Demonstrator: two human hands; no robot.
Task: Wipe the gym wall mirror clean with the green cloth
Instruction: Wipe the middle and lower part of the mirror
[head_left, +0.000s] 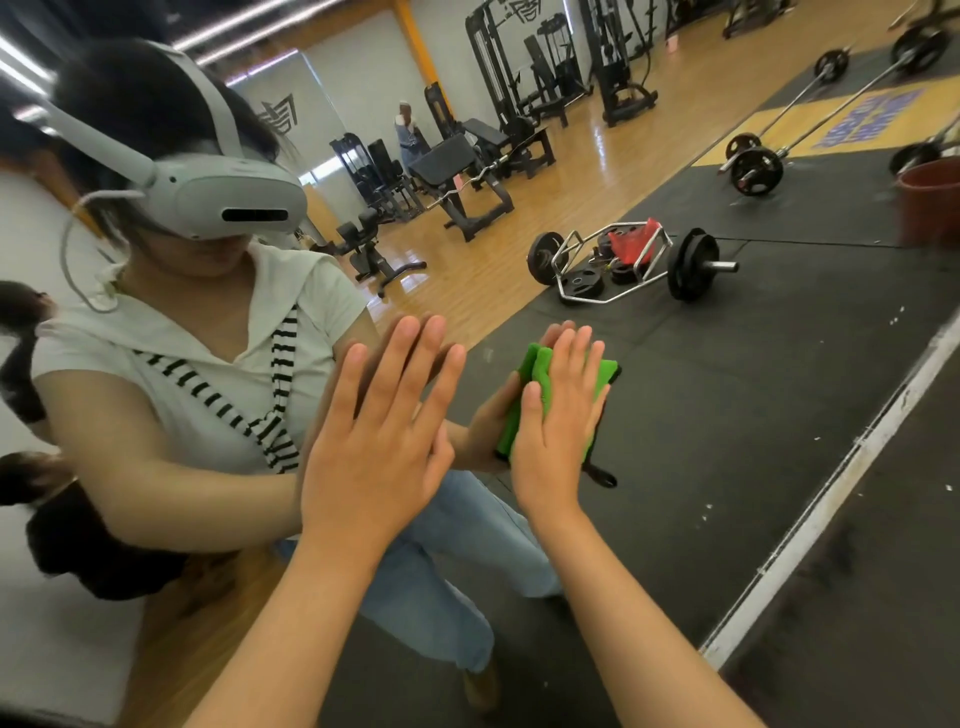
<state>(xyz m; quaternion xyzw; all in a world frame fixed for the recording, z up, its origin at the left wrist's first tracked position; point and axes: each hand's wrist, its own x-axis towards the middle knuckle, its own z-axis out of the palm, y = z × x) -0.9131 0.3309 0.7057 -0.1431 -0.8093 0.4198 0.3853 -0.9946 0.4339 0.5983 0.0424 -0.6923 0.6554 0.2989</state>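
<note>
Two flat palms meet the large gym wall mirror (727, 405): my left grip (374, 431) is released, fingers straight and spread, pressing bare against the glass. My right grip (553, 421) is likewise released, its straight fingers pressing the folded green cloth (602, 374) flat against the mirror, just beside the left one. Reflected behind them lies a steel hex barbell (688, 265) with black plates on dark matting.
</note>
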